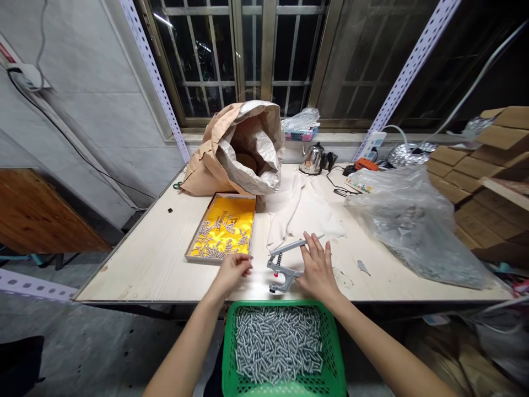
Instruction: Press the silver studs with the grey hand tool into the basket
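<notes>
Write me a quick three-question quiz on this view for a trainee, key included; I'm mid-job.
1. What fills the green basket?

2. Which hand is on the grey pliers?
A) Left only
B) Right only
C) Both

3. True or false: the metal kettle stands farther back on the table than the yellow-lined tray.

Key:
1. Many small silver metal pieces.
2. B: the right hand is on them; the left hand is apart from them.
3. True: the kettle is near the window, and the tray is closer to the hands.
</notes>
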Demonstrator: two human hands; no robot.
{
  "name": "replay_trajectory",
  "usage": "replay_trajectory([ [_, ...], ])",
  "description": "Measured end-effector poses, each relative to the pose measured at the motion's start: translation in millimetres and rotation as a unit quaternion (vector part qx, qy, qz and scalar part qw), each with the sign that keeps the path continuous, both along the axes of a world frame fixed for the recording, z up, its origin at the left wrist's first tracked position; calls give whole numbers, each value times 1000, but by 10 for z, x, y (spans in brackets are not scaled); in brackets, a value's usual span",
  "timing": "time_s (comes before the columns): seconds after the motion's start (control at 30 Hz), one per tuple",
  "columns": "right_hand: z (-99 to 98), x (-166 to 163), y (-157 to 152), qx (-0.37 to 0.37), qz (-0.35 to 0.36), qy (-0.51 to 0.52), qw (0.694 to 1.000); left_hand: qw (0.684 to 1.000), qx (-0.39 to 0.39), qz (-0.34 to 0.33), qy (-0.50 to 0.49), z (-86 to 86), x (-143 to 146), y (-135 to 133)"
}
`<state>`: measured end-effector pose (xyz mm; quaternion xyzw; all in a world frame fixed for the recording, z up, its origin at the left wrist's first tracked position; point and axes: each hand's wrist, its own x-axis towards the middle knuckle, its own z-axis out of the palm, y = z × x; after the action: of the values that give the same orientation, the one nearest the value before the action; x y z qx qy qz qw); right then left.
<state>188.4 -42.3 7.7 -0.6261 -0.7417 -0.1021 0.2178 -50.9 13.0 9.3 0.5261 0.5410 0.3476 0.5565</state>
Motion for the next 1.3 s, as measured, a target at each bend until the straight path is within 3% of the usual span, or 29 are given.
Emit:
replay_trajectory([
  [0.07, 2, -34, 28, -5, 5, 4, 1000, 994, -48, -17, -93, -43, 150, -206],
  [0.17, 13, -87, 38, -8, 18, 7, 1000, 989, -79, 7, -124, -66, 293, -360],
  [0.3, 32, -127, 34, -5, 25, 7, 1000, 989, -105, -11, -107, -57, 341, -394],
  [0.47, 38, -143, 23, -4, 22, 9, 1000, 994, -69, -35, -71, -74, 319, -382],
  [0.7, 27, -176, -38, -12, 23, 11, 1000, 990, -17, -138, 14, -47, 270, -347],
  [0.83, 34, -180, -60, -21, 22, 11, 999, 986, -35, -165, 19, -9, 262, -333],
  [1.3, 106, -180, -14, 4, 33, 35, 999, 989, -48, -139, -19, 154, 240, -402],
])
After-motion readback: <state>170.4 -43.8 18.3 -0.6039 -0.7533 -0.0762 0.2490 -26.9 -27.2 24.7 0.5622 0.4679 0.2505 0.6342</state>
